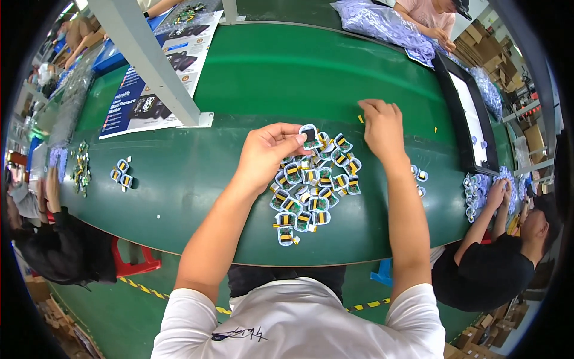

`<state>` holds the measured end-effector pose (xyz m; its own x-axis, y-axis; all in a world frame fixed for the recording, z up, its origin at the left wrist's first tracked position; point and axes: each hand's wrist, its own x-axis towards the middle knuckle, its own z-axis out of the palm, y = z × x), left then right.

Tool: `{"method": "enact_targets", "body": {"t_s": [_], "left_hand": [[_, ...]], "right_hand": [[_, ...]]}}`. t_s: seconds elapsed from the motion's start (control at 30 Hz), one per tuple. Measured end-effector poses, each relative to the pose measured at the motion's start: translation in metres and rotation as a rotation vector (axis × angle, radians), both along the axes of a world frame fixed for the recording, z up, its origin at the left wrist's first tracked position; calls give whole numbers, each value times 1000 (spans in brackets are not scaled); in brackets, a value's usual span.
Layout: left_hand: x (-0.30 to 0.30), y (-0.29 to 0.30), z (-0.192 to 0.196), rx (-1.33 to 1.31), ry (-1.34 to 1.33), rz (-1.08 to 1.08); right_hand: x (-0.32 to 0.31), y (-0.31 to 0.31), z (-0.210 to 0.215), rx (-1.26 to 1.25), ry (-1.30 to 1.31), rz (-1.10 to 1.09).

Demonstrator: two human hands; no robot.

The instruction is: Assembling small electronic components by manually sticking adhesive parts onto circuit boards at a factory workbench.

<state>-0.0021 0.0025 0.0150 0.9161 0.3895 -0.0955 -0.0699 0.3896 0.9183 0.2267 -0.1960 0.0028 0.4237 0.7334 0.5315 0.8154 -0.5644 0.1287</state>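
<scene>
My left hand (269, 149) pinches a small pale-blue plastic housing (309, 145) between thumb and fingers, with a dark square and green circuit board in it. Just beneath lies a loose pile of similar housings (304, 204), many with a black-and-yellow block and green board inside. To the right of the pile, my right hand (384, 128) is over the green surface, its fingers bent down and closed. What they hold, if anything, is hidden. A small yellow strip (360, 119) shows beside its fingers; whether they touch it I cannot tell.
A grey metal post (149, 60) stands on the bench (197, 209) at left, by a printed sheet (128, 102). Small groups of housings (122, 179) lie left and right. A black-framed tray (445, 72) stands far right. Co-workers sit at both sides and across.
</scene>
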Motion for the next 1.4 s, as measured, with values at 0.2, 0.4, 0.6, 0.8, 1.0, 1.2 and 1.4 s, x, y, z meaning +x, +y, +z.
{"method": "enact_targets", "body": {"t_s": [0.2, 0.4, 0.6, 0.8, 1.0, 1.2, 1.4], "left_hand": [[-2, 4, 1, -112, -36, -27], [-2, 2, -2, -166, -42, -86], [0, -3, 1, -98, -71, -48], [-3, -12, 1, 69, -108, -43], [-2, -14, -2, 147, -113, -42], [-2, -15, -4, 230, -73, -12], [-2, -15, -1, 323, 66, -96]], "right_hand": [[-94, 16, 26, 400, 746, 288], [-94, 12, 20, 394, 535, 609], [-106, 9, 5, 649, 1143, 458], [-115, 14, 13, 737, 1597, 357], [-119, 17, 8, 816, 1050, 368], [-126, 14, 25, 654, 880, 502], [-122, 7, 19, 741, 1544, 423]]}}
